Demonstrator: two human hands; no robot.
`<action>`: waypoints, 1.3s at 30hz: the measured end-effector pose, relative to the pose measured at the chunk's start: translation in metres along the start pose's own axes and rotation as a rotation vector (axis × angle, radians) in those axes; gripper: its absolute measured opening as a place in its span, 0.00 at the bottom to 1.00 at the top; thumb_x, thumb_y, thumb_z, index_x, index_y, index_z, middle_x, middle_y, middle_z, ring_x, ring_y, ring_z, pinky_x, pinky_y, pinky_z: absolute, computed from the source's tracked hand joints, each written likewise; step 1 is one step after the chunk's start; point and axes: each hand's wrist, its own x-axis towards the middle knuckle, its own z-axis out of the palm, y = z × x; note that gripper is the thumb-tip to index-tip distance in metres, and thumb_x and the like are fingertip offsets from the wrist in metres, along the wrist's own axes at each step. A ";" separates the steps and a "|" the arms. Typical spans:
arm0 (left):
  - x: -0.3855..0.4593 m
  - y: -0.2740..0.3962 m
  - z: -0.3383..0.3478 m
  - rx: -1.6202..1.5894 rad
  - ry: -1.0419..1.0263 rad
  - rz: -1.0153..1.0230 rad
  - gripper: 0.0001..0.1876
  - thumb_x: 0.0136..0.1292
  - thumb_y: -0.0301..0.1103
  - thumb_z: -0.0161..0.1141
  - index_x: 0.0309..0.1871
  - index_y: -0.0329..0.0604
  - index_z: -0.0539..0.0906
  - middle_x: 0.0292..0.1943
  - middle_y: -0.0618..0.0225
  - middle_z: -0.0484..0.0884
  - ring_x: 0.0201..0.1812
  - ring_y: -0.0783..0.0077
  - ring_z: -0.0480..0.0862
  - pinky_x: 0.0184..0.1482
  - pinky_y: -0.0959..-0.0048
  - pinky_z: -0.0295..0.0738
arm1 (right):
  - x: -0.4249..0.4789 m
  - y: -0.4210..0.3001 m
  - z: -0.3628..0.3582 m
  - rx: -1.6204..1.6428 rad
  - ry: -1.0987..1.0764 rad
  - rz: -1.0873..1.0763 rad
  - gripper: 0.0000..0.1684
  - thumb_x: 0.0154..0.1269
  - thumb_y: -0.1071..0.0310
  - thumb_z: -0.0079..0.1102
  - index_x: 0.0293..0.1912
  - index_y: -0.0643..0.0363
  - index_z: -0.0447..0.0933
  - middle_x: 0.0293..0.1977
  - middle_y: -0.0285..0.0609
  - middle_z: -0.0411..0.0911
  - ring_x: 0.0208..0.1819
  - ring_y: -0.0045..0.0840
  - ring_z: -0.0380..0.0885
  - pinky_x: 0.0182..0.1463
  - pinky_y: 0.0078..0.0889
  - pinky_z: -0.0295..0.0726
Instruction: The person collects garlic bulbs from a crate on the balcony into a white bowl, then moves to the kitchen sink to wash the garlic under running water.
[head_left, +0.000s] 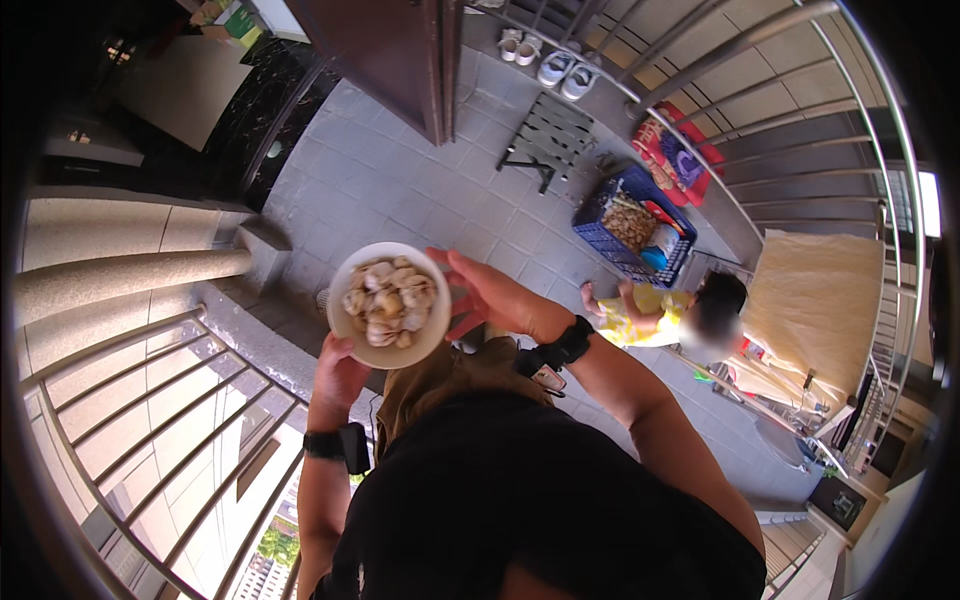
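A white bowl (337, 330) of garlic bulbs and cloves (390, 300) is held up in front of me, its mouth facing the camera. My left hand (339, 379) grips it at the lower left, thumb over the rim and the other fingers hidden beneath. Beside the bowl's right edge is my right hand (491, 292), fingers spread apart. Whether its fingertips touch the bowl is hard to tell.
A blue plastic crate (600, 236) holding garlic and packages stands on the tiled floor (360, 165), near a folding stool (551, 135). A small person (645, 315) is at my right, by a cloth-covered rack (817, 300). Metal railings (161, 420) and an open brown door (382, 52) border the area.
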 end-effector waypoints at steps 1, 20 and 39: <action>-0.008 -0.005 0.002 -0.018 0.008 0.032 0.41 0.56 0.41 0.63 0.71 0.32 0.61 0.68 0.55 0.70 0.67 0.58 0.71 0.69 0.59 0.66 | -0.014 0.002 -0.013 0.015 -0.020 -0.049 0.38 0.71 0.37 0.49 0.65 0.56 0.66 0.46 0.42 0.80 0.44 0.34 0.83 0.46 0.43 0.86; -0.066 0.031 -0.018 0.004 0.198 0.488 0.40 0.63 0.42 0.60 0.74 0.34 0.57 0.70 0.50 0.64 0.69 0.51 0.68 0.72 0.58 0.66 | -0.228 0.140 -0.205 0.223 0.805 -0.331 0.14 0.72 0.59 0.57 0.32 0.50 0.66 0.18 0.25 0.60 0.16 0.12 0.59 0.19 0.18 0.60; -0.067 0.022 0.039 0.040 0.236 0.632 0.42 0.62 0.44 0.60 0.74 0.33 0.55 0.71 0.48 0.62 0.69 0.49 0.67 0.73 0.57 0.63 | -0.147 0.158 -0.242 0.552 0.768 -0.320 0.25 0.72 0.49 0.54 0.24 0.43 0.55 0.13 0.24 0.46 0.12 0.14 0.46 0.14 0.22 0.45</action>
